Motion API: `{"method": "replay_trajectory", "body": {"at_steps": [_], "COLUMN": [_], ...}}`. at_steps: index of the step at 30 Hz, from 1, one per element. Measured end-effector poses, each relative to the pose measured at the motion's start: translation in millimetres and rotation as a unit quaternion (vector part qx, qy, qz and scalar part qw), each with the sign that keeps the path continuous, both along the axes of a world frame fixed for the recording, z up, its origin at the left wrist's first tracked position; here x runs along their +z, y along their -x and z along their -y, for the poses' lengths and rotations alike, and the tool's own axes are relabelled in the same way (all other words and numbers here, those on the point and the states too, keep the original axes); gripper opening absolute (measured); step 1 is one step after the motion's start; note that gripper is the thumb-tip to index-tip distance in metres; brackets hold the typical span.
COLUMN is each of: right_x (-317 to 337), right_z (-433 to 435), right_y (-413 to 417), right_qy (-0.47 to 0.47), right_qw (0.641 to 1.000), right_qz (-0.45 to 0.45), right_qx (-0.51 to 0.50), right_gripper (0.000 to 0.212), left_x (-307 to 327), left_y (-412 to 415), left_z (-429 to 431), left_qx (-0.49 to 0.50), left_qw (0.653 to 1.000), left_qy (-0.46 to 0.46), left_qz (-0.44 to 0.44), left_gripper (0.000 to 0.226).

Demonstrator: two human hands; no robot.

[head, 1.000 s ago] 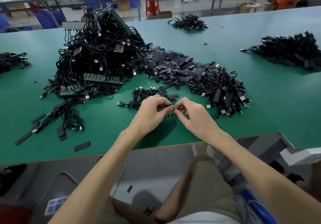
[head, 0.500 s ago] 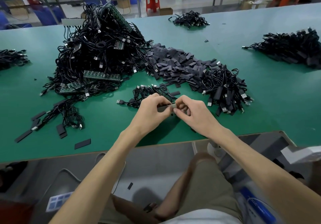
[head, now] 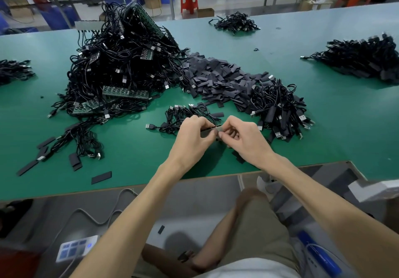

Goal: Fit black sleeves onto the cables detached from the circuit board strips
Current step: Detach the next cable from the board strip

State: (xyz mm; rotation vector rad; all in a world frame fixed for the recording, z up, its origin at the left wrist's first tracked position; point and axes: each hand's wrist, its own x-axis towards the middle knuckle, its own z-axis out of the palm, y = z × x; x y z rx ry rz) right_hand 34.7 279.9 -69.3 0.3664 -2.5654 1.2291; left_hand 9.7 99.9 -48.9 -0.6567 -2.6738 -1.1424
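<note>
My left hand (head: 192, 135) and my right hand (head: 241, 139) meet just above the green table (head: 133, 159), near its front edge. Between the fingertips sits a thin dark sleeve (head: 208, 128), seen edge-on, and a small grey cable end (head: 220, 129). Fingers hide most of both. Just behind my hands lies a small bunch of loose cables (head: 183, 116). Farther left rises a big heap of cables with green circuit board strips (head: 125, 92). A heap of flat black sleeves (head: 216, 79) lies behind, and to the right a pile of sleeved cables (head: 280, 109).
Loose sleeves (head: 101, 177) and a cable cluster (head: 82, 141) lie at the front left. More cable piles sit far left (head: 13, 70), far right (head: 362, 59) and at the back (head: 235, 24). A white switch box (head: 75, 248) lies on the floor by my knee.
My hands stay together on the same small piece, with only slight finger shifts. The camera has tilted a little, so the scene sits slightly lower in view.
</note>
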Motion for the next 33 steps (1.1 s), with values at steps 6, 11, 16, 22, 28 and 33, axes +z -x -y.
{"method": "replay_trajectory", "body": {"at_steps": [6,11,16,22,28,33], "right_x": [0,4,6,9,7,8], "right_z": [5,0,1,-5,-5,-4], "right_y": [-3,-1,1,-2,-2,0], "right_qy": [-0.003,0.064,0.128,0.191,0.156,0.135], "right_qw": [1.0,0.997,0.989,0.968,0.962,0.962], "right_qz": [-0.026,-0.005,-0.017,-0.079,-0.131,-0.153], "right_qx": [0.001,-0.035,-0.066,-0.141,-0.179,-0.184], "right_gripper": [0.021,0.008,0.003,0.004,0.004,0.006], "left_x": [-2,0,-8,-16,-15,-17], "left_y": [1,6,14,27,35,13], "left_z": [-7,3,39,66,66,33], "left_qx": [0.043,0.061,0.133,0.219,0.238,0.115], "left_qw": [0.999,0.994,0.967,0.948,0.937,0.962], "left_qy": [-0.021,0.047,0.154,0.183,0.227,0.195], "left_qz": [-0.015,-0.079,-0.154,-0.144,-0.119,-0.15], "left_gripper": [0.007,0.01,0.012,0.013,0.019,0.029]}}
